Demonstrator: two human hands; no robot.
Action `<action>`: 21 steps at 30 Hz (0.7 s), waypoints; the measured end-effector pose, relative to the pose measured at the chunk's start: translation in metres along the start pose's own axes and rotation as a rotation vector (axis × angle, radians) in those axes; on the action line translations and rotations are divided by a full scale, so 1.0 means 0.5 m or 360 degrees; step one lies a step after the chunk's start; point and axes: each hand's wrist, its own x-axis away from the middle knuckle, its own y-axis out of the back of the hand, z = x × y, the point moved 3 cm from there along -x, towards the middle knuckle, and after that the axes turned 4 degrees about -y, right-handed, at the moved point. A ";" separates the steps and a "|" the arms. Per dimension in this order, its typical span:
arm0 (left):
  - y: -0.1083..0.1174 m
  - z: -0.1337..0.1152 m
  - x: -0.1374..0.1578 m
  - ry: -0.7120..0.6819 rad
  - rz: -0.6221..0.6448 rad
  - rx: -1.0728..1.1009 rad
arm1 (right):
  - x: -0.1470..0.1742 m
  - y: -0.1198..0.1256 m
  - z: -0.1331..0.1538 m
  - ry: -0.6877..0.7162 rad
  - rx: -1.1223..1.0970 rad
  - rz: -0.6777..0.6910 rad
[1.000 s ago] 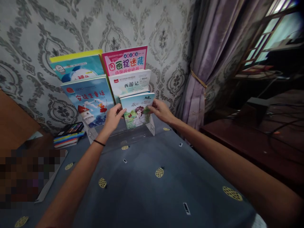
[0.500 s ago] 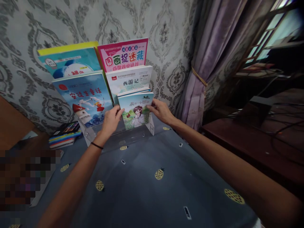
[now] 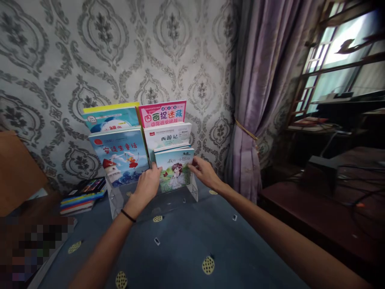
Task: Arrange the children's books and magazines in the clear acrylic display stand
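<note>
A small light-blue and green book point(image 3: 177, 174) with a drawn girl on its cover stands at the front right of a clear acrylic book stand point(image 3: 171, 204). My left hand point(image 3: 148, 180) grips its left edge, and my right hand point(image 3: 202, 171) pinches its right edge. Right behind it, thin edges of other small books show. Farther back stand a white book point(image 3: 168, 136) and a pink book point(image 3: 164, 114). Left of these, a blue storybook point(image 3: 122, 158) leans in front of a teal book point(image 3: 111, 118) and a yellow one.
Several books lie stacked point(image 3: 84, 194) left of the stand, near a cardboard box point(image 3: 21, 168). A dark blue tablecloth point(image 3: 180, 249) with pineapple prints covers the table. Patterned wallpaper rises behind, with a tied purple curtain point(image 3: 249, 132) at right. Cables lie on a reddish-brown surface point(image 3: 300, 200).
The camera has tilted up, so the stand and books sit lower in view. Both hands remain at the small book's sides, with little visible movement against it.
</note>
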 end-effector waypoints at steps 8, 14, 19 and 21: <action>0.007 -0.004 0.000 0.0018 -0.0011 -0.0058 | 0.003 -0.003 -0.007 -0.0171 -0.0111 -0.0166; 0.011 -0.009 -0.006 0.0062 -0.0044 0.0049 | -0.019 -0.004 0.006 -0.0062 -0.0258 -0.0149; 0.017 -0.009 -0.010 0.0096 -0.0008 0.0109 | -0.031 -0.005 0.006 -0.0111 -0.0355 -0.0143; 0.020 -0.008 -0.011 0.0082 0.0007 0.0066 | -0.031 -0.004 0.005 -0.0117 -0.0378 -0.0137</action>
